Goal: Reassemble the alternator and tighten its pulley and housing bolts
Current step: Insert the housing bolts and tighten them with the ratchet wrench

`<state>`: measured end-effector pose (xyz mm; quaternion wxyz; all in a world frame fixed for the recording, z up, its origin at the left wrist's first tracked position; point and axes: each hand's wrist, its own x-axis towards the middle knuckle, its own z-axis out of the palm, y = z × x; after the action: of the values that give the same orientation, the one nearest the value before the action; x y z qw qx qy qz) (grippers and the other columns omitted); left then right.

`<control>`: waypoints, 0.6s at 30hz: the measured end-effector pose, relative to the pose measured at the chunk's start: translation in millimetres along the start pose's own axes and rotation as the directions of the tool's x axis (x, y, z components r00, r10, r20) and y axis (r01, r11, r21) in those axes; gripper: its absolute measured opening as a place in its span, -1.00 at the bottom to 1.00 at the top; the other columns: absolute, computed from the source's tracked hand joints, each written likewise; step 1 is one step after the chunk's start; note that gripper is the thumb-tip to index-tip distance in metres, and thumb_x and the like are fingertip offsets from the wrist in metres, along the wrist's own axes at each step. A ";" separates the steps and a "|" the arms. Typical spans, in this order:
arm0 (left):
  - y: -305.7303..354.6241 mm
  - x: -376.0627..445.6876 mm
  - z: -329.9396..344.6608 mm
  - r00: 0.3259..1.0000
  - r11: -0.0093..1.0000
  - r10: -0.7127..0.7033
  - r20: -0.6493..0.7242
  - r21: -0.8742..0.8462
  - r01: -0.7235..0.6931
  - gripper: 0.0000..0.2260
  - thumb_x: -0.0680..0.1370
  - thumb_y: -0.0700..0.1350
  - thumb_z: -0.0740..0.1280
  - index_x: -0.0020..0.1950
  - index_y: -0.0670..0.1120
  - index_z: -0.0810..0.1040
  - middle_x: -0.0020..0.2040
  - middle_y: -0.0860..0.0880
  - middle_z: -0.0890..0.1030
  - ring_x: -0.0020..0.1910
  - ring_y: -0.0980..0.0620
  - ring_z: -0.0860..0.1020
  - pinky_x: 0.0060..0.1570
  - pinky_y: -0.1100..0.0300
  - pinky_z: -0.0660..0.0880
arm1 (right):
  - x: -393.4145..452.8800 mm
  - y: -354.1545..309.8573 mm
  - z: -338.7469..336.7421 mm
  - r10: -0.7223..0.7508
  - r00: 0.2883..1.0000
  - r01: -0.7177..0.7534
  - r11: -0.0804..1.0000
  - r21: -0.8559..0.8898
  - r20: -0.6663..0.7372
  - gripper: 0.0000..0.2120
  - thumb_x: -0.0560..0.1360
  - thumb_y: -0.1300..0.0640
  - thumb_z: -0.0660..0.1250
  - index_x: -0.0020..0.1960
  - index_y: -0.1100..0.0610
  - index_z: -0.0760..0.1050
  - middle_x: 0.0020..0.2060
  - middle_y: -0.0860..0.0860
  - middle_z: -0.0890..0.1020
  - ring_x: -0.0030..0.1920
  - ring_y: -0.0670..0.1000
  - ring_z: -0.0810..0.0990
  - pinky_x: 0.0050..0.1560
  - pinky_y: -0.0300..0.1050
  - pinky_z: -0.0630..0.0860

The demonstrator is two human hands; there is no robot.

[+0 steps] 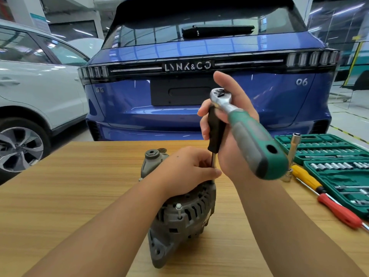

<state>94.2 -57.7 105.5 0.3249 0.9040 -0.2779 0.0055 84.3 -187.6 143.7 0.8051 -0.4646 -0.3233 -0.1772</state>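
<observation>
Socket set [327, 148], screwdrivers [319, 188] right of alternator [185, 214]

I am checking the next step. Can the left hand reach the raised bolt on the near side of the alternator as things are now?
Probably yes. The raised bolt stands exposed on the alternator, just below the left hand, with nothing over it. But that hand pinches the driver shaft and must release it first.

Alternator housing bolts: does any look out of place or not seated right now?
Yes. One housing bolt on the near side of the alternator stands proud, its shank exposed below the head, so it is not tightened down. The right hand holds the ratchet elsewhere.
</observation>
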 end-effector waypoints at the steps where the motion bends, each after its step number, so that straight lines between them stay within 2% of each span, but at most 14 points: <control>1: 1.0 0.9 -0.6 1.000 1.000 0.008 -0.005 0.007 -0.008 -0.80 0.54 0.20 0.32 -0.13 0.57 0.42 -0.08 0.49 0.51 -0.08 0.43 0.51 -0.18 0.19 0.54 | 1.7 -2.1 -1.9 0.065 0.998 -0.066 0.996 0.061 0.015 -0.52 0.57 0.41 0.10 0.16 -0.05 0.61 -0.29 0.18 0.57 -0.38 0.08 0.39 -0.39 -0.19 0.38; 4: -1.0 1.9 0.2 1.000 1.000 -0.004 -0.021 -0.001 0.004 -0.79 0.53 0.19 0.39 -0.11 0.53 0.42 -0.03 0.41 0.52 -0.04 0.34 0.52 -0.03 0.05 0.61 | 2.4 -6.6 -3.4 0.131 0.989 -0.140 0.981 0.133 0.075 -0.67 0.55 0.15 0.15 0.26 0.02 0.52 -0.24 0.16 0.56 -0.37 0.07 0.49 -0.35 -0.19 0.48; 7: -6.6 3.2 1.9 0.999 0.998 -0.042 -0.024 -0.053 0.040 -0.95 0.51 0.19 0.42 -0.07 0.31 0.58 -0.12 0.22 0.65 -0.11 0.23 0.61 -0.02 0.03 0.62 | -2.0 -8.1 1.3 0.149 0.989 -0.148 0.987 0.057 -0.010 -0.58 0.49 -0.01 0.28 0.33 0.06 0.43 -0.22 0.07 0.57 -0.32 0.01 0.49 -0.33 -0.16 0.46; 9: -6.7 4.7 2.1 0.999 0.999 -0.041 -0.024 0.011 0.042 -0.89 0.54 0.18 0.41 -0.06 0.18 0.62 -0.12 0.18 0.67 -0.14 0.25 0.61 -0.06 0.09 0.61 | -4.2 -8.2 4.5 0.113 0.987 -0.121 0.991 -0.058 -0.115 -0.54 0.49 0.01 0.39 0.32 0.15 0.42 -0.32 -0.04 0.56 -0.36 -0.04 0.44 -0.36 -0.18 0.42; 11: -5.7 5.6 1.9 0.999 0.999 -0.038 0.001 0.024 0.038 -0.87 0.56 0.20 0.38 -0.05 0.18 0.63 -0.11 0.20 0.67 -0.14 0.26 0.61 -0.06 0.10 0.61 | -3.6 -9.2 3.9 0.055 0.975 -0.095 0.979 -0.179 -0.213 -0.71 0.50 0.06 0.46 0.13 0.19 0.53 -0.40 -0.07 0.48 -0.41 -0.08 0.38 -0.42 -0.22 0.37; 13: -3.9 5.5 1.2 0.998 0.999 -0.053 0.020 0.013 0.053 -0.88 0.57 0.21 0.38 -0.07 0.20 0.62 -0.11 0.26 0.65 -0.13 0.31 0.59 -0.13 0.17 0.57 | -0.9 -12.5 -1.8 0.100 0.963 -0.146 0.974 -0.174 -0.252 -0.88 0.54 0.12 0.44 -0.03 0.15 0.56 -0.42 -0.06 0.44 -0.43 -0.08 0.35 -0.41 -0.21 0.35; 15: -3.5 5.8 1.3 0.998 0.998 -0.067 0.017 0.020 0.066 -0.87 0.57 0.21 0.38 -0.11 0.20 0.60 -0.11 0.32 0.62 -0.13 0.35 0.57 -0.18 0.21 0.50 | 1.1 -16.5 -7.1 0.188 0.969 -0.203 0.976 -0.083 -0.158 -0.93 0.56 0.14 0.41 0.03 0.10 0.56 -0.38 -0.04 0.48 -0.41 -0.07 0.38 -0.35 -0.18 0.37; 16: -3.4 6.3 0.7 0.997 0.997 -0.073 0.009 0.019 0.073 -0.86 0.57 0.20 0.39 -0.12 0.19 0.60 -0.11 0.31 0.62 -0.13 0.34 0.57 -0.18 0.21 0.49 | 1.4 -16.6 -7.6 0.195 0.976 -0.200 0.979 -0.045 -0.099 -0.86 0.55 0.17 0.39 0.11 0.08 0.55 -0.33 -0.01 0.50 -0.39 -0.06 0.40 -0.32 -0.17 0.38; 18: -1.6 4.6 -0.8 0.997 0.997 -0.072 0.002 0.000 0.072 -0.87 0.57 0.18 0.39 -0.11 0.18 0.61 -0.13 0.25 0.64 -0.15 0.30 0.59 -0.17 0.18 0.52 | -0.8 -11.3 -3.5 0.094 0.995 -0.095 0.994 -0.056 -0.033 -0.73 0.54 0.24 0.35 0.21 0.04 0.51 -0.25 0.06 0.48 -0.38 -0.04 0.40 -0.31 -0.16 0.40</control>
<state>99.1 -58.5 106.0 0.3245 0.9134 -0.2456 -0.0068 78.3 -196.4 149.0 0.8036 -0.4997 -0.2835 -0.1551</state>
